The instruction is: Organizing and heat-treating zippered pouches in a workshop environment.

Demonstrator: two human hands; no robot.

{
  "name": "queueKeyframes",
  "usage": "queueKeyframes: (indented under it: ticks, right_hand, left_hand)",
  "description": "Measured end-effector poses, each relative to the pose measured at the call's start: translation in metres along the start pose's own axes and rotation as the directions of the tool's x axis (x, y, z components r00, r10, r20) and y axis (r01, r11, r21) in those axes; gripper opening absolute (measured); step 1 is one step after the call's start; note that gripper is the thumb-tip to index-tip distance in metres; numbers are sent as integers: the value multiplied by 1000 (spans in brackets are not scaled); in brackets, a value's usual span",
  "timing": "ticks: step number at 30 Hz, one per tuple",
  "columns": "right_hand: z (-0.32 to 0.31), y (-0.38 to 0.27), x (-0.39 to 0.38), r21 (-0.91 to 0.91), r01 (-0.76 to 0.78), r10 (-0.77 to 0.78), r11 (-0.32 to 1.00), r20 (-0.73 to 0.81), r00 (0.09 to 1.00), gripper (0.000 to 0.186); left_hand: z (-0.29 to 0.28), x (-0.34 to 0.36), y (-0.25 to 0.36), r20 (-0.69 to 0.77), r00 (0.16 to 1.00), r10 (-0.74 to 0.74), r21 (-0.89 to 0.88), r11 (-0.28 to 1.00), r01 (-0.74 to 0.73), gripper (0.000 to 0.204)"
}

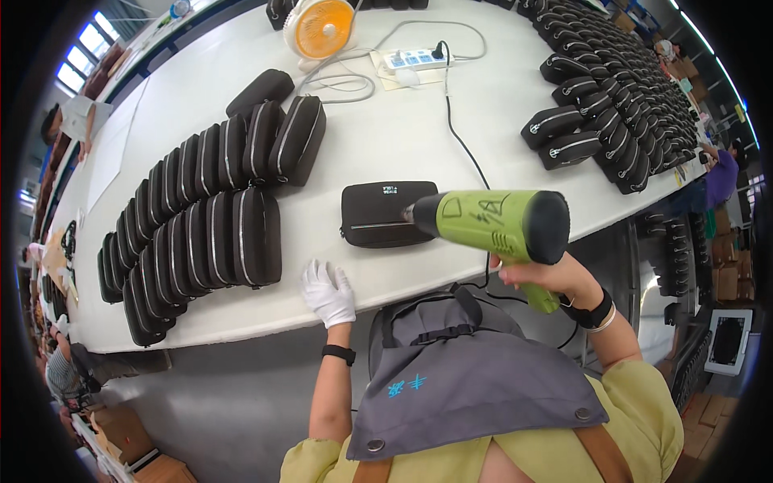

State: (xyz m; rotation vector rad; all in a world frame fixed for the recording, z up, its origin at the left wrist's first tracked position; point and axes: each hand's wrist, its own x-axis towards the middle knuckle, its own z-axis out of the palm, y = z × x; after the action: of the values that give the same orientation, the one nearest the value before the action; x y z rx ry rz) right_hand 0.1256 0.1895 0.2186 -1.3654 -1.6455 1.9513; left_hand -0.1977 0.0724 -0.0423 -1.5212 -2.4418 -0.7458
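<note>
A green heat gun (491, 217) with a black rear cap is gripped by its handle in my bare right hand (551, 275). Its nozzle points left over the right part of a black zippered pouch (378, 229), which lies flat on the white table. The nozzle and barrel hide some of that pouch's right edge. My left hand (328, 294), in a white glove, rests on the table near its front edge, below and left of the pouch. Its fingers are stretched out and hold nothing.
Two rows of black pouches (213, 233) stand upright at left. Many more pouches (572, 150) cover the table's far right. A power strip (415, 59) and an orange-and-white fan (320, 28) stand at the back. A black cord (460, 137) runs toward the heat gun. Other people work beyond the table.
</note>
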Motion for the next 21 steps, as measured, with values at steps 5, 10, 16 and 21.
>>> queueKeyframes:
  ticks: [5,10,16,21]
  right_hand:
    - [14,-10,3,-81,0,6,997,68,998,32]
    - [17,-10,23,-99,48,-57,994,-91,994,28]
    - [19,-26,34,-81,27,-32,996,-64,997,29]
    - [29,-31,49,-95,49,-54,994,-51,997,33]
  left_hand:
    - [-1,0,1,6,1000,-9,4,1000,9,34]
    - [-4,1,4,0,1000,9,0,1000,-9,32]
    - [-5,-1,2,12,1000,-10,-23,1000,10,31]
    - [-3,1,3,2,1000,-2,-52,999,2,29]
